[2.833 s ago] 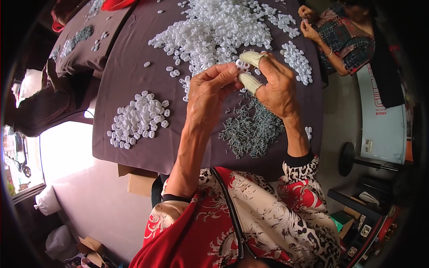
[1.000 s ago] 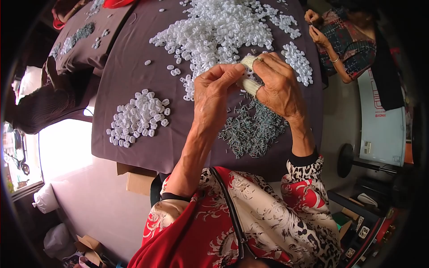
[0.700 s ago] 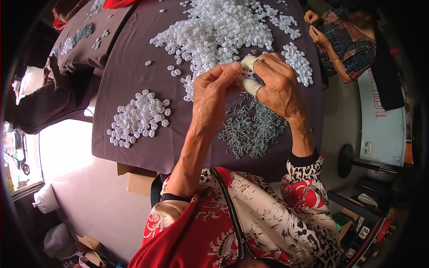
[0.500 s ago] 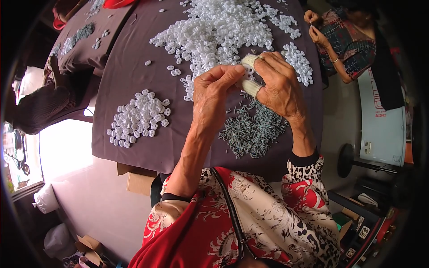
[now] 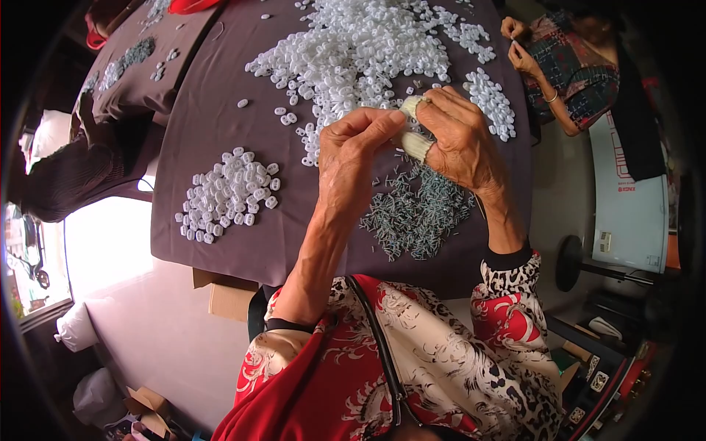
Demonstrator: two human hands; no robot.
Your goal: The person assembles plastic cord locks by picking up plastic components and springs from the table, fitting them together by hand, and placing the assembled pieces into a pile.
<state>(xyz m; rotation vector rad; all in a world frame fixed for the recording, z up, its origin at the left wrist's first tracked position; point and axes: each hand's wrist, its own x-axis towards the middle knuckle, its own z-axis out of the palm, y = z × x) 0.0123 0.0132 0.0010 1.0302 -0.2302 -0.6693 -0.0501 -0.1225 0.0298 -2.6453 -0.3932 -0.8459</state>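
Observation:
My left hand is closed in a pinch, its thumb and forefinger pressed together over the table. Its fingertips meet those of my right hand, which wears knitted cream covers on the thumb and forefinger. Whatever both hands pinch is small and hidden by the fingers. Just beyond them spreads a large heap of small white plastic pieces, rounded with holes. Nearer my body, below the right hand, lies a pile of thin grey-green screw-like pins. A smaller pile of white pieces sits left of my left forearm.
A dark cloth covers the table. More white pieces lie at the far right, near another person's hands. A second table with small heaps stands at the far left. A cardboard box is under the front edge.
My right hand and forearm have shifted slightly right and toward me. My left hand stays nearly in place, still pinched. The piles look the same.

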